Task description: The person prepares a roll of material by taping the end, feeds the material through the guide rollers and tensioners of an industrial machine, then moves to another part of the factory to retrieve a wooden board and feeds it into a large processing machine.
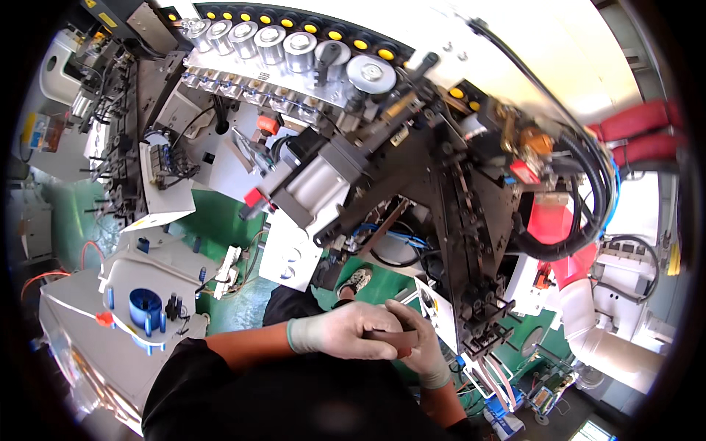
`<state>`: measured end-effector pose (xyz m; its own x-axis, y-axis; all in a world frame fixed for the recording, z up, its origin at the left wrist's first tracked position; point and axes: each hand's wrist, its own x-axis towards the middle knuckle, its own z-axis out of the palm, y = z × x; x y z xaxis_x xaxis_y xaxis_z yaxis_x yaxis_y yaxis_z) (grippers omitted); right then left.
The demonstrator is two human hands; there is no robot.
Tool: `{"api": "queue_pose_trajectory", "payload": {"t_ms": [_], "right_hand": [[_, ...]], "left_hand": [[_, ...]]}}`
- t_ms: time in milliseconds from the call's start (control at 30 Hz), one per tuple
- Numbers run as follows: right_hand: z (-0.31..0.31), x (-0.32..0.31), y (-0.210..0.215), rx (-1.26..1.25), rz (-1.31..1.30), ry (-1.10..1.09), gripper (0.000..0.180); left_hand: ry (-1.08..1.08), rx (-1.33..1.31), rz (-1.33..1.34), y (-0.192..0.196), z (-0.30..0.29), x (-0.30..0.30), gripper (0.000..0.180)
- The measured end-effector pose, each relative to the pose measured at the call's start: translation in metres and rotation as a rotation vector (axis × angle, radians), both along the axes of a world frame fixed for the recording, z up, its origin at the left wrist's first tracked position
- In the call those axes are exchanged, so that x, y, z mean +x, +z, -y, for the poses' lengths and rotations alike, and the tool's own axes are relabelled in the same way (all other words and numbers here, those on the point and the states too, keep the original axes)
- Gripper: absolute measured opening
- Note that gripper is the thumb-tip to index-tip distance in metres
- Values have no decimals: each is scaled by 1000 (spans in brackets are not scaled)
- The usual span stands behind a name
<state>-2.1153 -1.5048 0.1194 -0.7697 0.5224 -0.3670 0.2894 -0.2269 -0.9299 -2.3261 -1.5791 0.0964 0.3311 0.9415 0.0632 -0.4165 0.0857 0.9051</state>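
Both hands meet in front of my body, in pale thin gloves with greenish cuffs. My left hand comes in from the left, its thumb pressed along the near side of a brown, curved, strip-like piece. My right hand wraps round the right end of that piece, fingers curled over its far side. The piece looks flat and bent, like a band of stiff sheet; its exact kind cannot be made out. Part of it is hidden by the fingers.
Ahead stands a dark machine frame with a grey cylinder block. A row of silver rollers runs behind it. At the left is a grey table with a blue round fixture. A white duct lies at the right.
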Motion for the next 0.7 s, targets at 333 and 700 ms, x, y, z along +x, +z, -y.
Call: {"api": "queue_pose_trajectory", "payload": {"t_ms": [333,700], "right_hand": [[32,-97,-15,3,124,-567,118],[19,-98,0,469,403,-422,106]], "left_hand": [[141,119,214,-53,-20,-38,46],[-172,136,250,-78,-12,-18,79]]}}
